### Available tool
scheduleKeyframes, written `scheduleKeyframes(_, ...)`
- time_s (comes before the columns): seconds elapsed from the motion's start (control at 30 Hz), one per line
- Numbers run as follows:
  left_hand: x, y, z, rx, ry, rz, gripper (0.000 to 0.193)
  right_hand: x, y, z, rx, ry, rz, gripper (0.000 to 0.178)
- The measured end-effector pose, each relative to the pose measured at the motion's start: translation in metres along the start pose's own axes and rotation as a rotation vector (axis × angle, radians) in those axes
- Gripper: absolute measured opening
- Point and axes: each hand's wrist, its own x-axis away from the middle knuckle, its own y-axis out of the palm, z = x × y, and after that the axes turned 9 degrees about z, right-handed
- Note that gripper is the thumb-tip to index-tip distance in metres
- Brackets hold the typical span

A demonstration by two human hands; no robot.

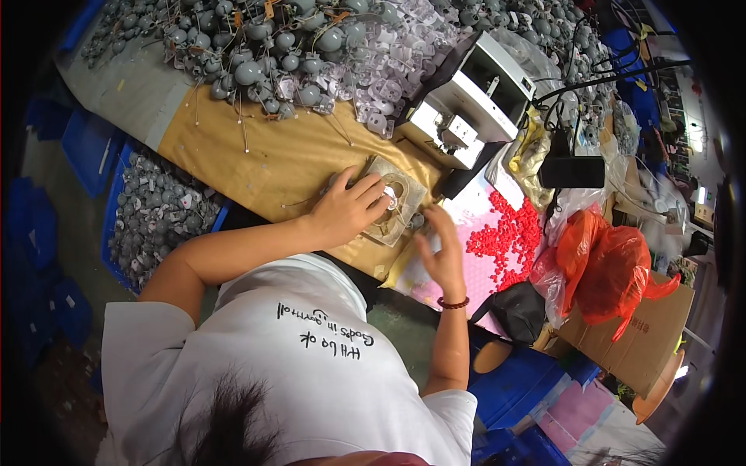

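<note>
A square, tan block-like fixture (pixel 417 189) with a round recess lies on the brown-covered table. My left hand (pixel 342 211) reaches over it from the left, fingers bent and fingertips on a small white part (pixel 389 199) in the recess. Part of that piece is hidden under the fingers. To the right of the fixture, my right hand (pixel 443 252) is raised, somewhat blurred, with thumb and fingers apart. A small grey round piece (pixel 418 220) sits by its fingertips at the fixture's edge; I see no grip on it.
Grey ball-shaped parts with wires (pixel 249 74) and clear plastic pieces (pixel 381 93) are heaped at the back. A white-and-black machine (pixel 466 101) stands behind the fixture. Small red parts (pixel 505 241) lie at right, near a red plastic bag (pixel 614 272). A blue crate (pixel 109 245) of grey parts stands left.
</note>
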Motion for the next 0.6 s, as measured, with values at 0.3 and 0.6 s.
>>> scheduleKeyframes(0.3,0.002,0.002,0.001,0.053,-0.013,0.022,0.032,0.011,0.040,0.035,-0.014,-0.001,0.275,0.037)
scheduleKeyframes(0.6,0.004,0.002,0.003,0.093,-0.051,0.003,0.033,0.001,0.035,0.031,-1.432,0.663,0.176,0.032)
